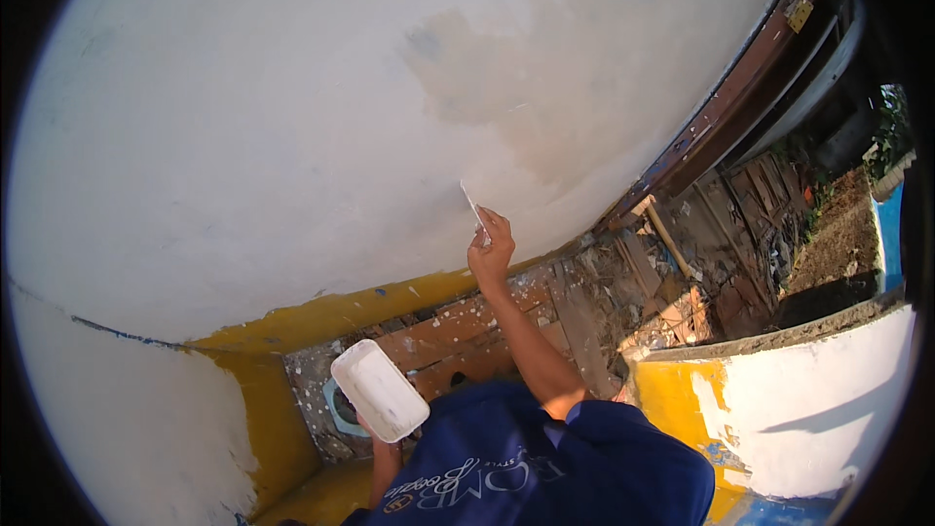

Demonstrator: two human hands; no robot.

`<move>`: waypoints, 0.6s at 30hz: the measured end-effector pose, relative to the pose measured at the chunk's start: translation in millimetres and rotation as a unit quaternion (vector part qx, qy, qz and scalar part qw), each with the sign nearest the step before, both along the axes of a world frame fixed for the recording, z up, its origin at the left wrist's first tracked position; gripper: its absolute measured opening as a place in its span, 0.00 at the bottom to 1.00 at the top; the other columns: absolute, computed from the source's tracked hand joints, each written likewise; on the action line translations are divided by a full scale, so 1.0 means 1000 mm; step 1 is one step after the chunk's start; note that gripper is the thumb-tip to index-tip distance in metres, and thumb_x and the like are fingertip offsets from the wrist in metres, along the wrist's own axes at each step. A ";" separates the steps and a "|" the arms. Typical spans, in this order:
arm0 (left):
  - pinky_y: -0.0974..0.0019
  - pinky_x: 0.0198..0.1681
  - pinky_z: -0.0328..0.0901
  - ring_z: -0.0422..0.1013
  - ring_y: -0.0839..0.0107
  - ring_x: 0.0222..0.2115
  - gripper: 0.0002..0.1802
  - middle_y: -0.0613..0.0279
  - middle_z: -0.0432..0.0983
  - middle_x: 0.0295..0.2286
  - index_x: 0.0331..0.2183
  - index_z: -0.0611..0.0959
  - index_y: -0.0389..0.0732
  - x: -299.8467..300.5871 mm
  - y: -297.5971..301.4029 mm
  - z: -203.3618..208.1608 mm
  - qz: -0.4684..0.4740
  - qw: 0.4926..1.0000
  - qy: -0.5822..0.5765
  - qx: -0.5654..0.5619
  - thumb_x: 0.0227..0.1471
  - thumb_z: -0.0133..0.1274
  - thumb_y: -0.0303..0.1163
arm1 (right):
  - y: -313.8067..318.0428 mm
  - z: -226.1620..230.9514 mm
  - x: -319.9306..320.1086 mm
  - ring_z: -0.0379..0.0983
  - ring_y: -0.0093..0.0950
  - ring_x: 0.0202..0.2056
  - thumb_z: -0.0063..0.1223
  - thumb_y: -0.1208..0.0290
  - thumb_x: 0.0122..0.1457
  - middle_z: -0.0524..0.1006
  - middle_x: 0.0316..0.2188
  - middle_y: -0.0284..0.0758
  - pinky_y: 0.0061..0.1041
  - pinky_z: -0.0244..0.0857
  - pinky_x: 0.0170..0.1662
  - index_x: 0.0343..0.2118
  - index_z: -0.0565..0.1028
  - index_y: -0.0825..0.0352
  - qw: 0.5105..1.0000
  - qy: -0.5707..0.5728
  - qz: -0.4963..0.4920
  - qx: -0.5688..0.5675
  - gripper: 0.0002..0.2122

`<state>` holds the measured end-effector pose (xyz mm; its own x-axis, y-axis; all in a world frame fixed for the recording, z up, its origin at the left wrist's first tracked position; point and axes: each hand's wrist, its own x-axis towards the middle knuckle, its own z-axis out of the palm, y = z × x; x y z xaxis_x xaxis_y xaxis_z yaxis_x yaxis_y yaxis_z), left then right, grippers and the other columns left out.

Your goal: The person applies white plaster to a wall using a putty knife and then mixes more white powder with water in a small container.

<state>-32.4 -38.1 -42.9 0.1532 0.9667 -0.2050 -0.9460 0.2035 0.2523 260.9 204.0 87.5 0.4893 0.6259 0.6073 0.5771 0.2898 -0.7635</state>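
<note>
My right hand (pixel 492 245) is raised close to the wall, its fingers closed on a thin white-coated scraper (pixel 470 201) seen nearly edge-on. The tip points up toward the white wall (pixel 263 127); I cannot tell whether it touches. A beige, uneven patch (pixel 516 88) shows on the wall above this hand. Lower left, my left hand (pixel 382 433) grips a white rectangular tub (pixel 378 390) from below, with most of the fingers hidden behind it. Whitish smears coat the tub's inside.
A yellow band (pixel 331 319) runs along the wall's foot. Speckled boards (pixel 438 336) and debris lie on the ground below. To the right stand a brown wooden frame (pixel 726 102), a leaning wooden stick (pixel 670 239) and a low white-and-yellow wall (pixel 799 390).
</note>
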 end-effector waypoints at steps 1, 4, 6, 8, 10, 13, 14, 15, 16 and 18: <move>0.35 0.48 0.69 0.72 0.42 0.48 0.41 0.45 0.68 0.54 0.62 0.63 0.43 -0.002 0.000 -0.001 0.001 1.000 0.005 0.004 0.54 0.45 0.59 | -0.002 0.002 -0.002 0.73 0.38 0.46 0.47 0.91 0.49 0.76 0.44 0.43 0.30 0.68 0.47 0.48 0.77 0.69 1.000 0.027 -0.003 0.001 0.22; 0.35 0.49 0.68 0.71 0.42 0.48 0.42 0.45 0.68 0.54 0.62 0.62 0.43 -0.009 0.003 0.000 0.008 1.000 0.015 0.010 0.53 0.45 0.59 | 0.002 0.027 0.028 0.76 0.34 0.44 0.46 0.90 0.51 0.77 0.44 0.43 0.27 0.68 0.46 0.46 0.77 0.74 0.992 0.098 -0.070 0.044 0.18; 0.35 0.49 0.68 0.71 0.42 0.48 0.43 0.44 0.68 0.54 0.62 0.62 0.43 -0.007 0.007 -0.002 0.006 1.000 0.013 0.011 0.53 0.46 0.59 | 0.011 0.052 0.087 0.76 0.34 0.42 0.47 0.89 0.52 0.77 0.43 0.44 0.27 0.68 0.45 0.45 0.75 0.77 0.982 0.086 -0.149 0.073 0.16; 0.35 0.49 0.68 0.71 0.42 0.48 0.43 0.44 0.68 0.54 0.62 0.62 0.43 -0.006 0.007 -0.004 0.009 1.000 0.011 0.011 0.52 0.46 0.60 | 0.020 0.078 0.139 0.75 0.35 0.43 0.45 0.90 0.52 0.76 0.42 0.43 0.29 0.68 0.46 0.47 0.75 0.75 0.972 0.105 -0.207 0.043 0.18; 0.35 0.49 0.68 0.71 0.42 0.48 0.43 0.44 0.68 0.54 0.62 0.62 0.43 -0.007 0.005 -0.004 0.011 1.000 0.009 0.009 0.52 0.46 0.60 | 0.029 0.096 0.156 0.75 0.35 0.43 0.45 0.90 0.52 0.76 0.43 0.43 0.29 0.68 0.46 0.46 0.75 0.75 0.975 0.105 -0.193 0.010 0.18; 0.35 0.49 0.68 0.71 0.42 0.48 0.44 0.44 0.68 0.54 0.62 0.62 0.43 -0.010 -0.002 -0.004 0.017 1.000 0.008 0.005 0.51 0.47 0.60 | 0.031 0.095 0.131 0.75 0.35 0.43 0.45 0.90 0.51 0.76 0.43 0.43 0.29 0.68 0.45 0.46 0.76 0.74 0.985 0.099 -0.144 0.010 0.19; 0.35 0.49 0.68 0.71 0.42 0.48 0.44 0.44 0.68 0.54 0.62 0.62 0.43 -0.010 -0.003 -0.005 0.017 1.000 0.009 0.006 0.51 0.47 0.60 | 0.030 0.090 0.110 0.74 0.36 0.43 0.45 0.90 0.51 0.76 0.43 0.43 0.29 0.68 0.45 0.47 0.76 0.73 0.989 0.089 -0.108 0.040 0.19; 0.35 0.49 0.68 0.71 0.42 0.48 0.44 0.44 0.68 0.54 0.62 0.62 0.43 -0.009 -0.002 -0.006 0.015 1.000 0.009 0.005 0.51 0.47 0.60 | 0.027 0.083 0.088 0.74 0.36 0.44 0.46 0.90 0.50 0.76 0.42 0.43 0.29 0.68 0.45 0.47 0.77 0.71 0.993 0.071 -0.089 0.040 0.20; 0.35 0.49 0.68 0.71 0.42 0.49 0.45 0.44 0.67 0.54 0.62 0.62 0.43 -0.009 -0.001 -0.007 0.013 1.000 0.010 0.004 0.51 0.48 0.60 | 0.022 0.074 0.066 0.74 0.37 0.44 0.46 0.90 0.50 0.76 0.42 0.43 0.29 0.68 0.45 0.48 0.77 0.70 0.995 0.052 -0.070 0.038 0.21; 0.35 0.49 0.67 0.71 0.42 0.49 0.45 0.44 0.67 0.54 0.62 0.62 0.43 -0.008 0.003 -0.012 0.007 1.000 0.013 0.003 0.50 0.48 0.61 | 0.011 0.067 0.025 0.74 0.40 0.43 0.46 0.90 0.50 0.76 0.42 0.44 0.29 0.68 0.45 0.48 0.77 0.68 0.998 -0.015 -0.053 0.043 0.22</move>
<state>-40.6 -34.9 -54.4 0.1346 0.9701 -0.2022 -0.9416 0.1888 0.2788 285.7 214.9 154.3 0.5306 0.5173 0.6715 0.6302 0.2890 -0.7206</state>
